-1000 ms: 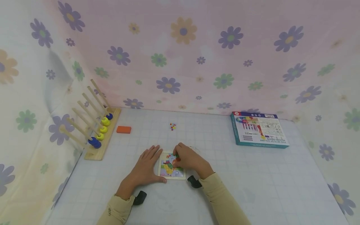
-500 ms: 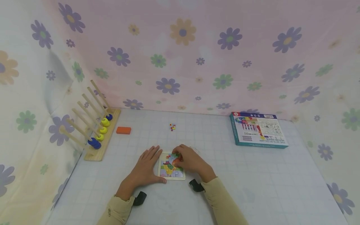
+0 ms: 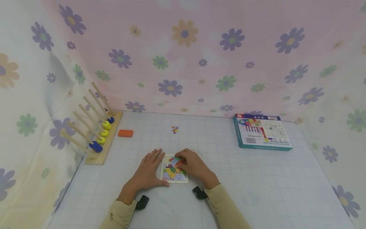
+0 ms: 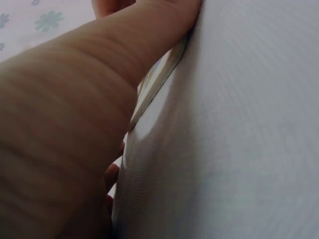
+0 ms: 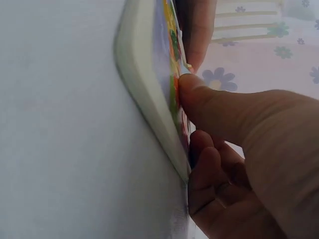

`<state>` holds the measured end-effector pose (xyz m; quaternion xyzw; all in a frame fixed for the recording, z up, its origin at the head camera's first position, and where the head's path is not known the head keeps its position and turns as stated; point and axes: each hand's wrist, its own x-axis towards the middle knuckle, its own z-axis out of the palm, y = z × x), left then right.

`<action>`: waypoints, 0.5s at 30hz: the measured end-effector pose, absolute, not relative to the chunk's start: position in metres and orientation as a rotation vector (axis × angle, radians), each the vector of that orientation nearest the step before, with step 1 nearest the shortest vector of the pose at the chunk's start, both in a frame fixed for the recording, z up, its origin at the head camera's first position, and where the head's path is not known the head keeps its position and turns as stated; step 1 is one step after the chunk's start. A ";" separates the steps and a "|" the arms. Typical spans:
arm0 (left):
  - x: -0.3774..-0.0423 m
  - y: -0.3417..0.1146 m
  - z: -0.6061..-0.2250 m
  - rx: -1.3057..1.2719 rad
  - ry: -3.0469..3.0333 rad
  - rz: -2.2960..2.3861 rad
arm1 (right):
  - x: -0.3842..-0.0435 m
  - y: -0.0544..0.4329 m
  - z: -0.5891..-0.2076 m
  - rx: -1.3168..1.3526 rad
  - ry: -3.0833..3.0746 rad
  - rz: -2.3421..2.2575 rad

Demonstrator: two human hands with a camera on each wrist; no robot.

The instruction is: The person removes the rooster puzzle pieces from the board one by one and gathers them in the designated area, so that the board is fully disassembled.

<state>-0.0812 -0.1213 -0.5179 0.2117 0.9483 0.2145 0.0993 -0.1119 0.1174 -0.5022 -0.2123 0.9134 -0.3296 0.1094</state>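
r hand [image 3: 194, 163] bent over r side of puzzle [image 3: 171, 174], thumb on it; can't tell if pinching anything. l hand [image 3: 147, 173] spread, gripping nothing, by its l edge. puzzle btwn hands, looks mostly filled; loose pc(s) [image 3: 175, 129] beyond, prob. unplaced.

Light is soft and diffuse, the wrist views slightly blurred.
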 end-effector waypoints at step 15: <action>-0.081 -0.121 -0.517 0.626 2.804 0.632 | -0.108 0.114 -0.503 -0.719 2.688 -0.953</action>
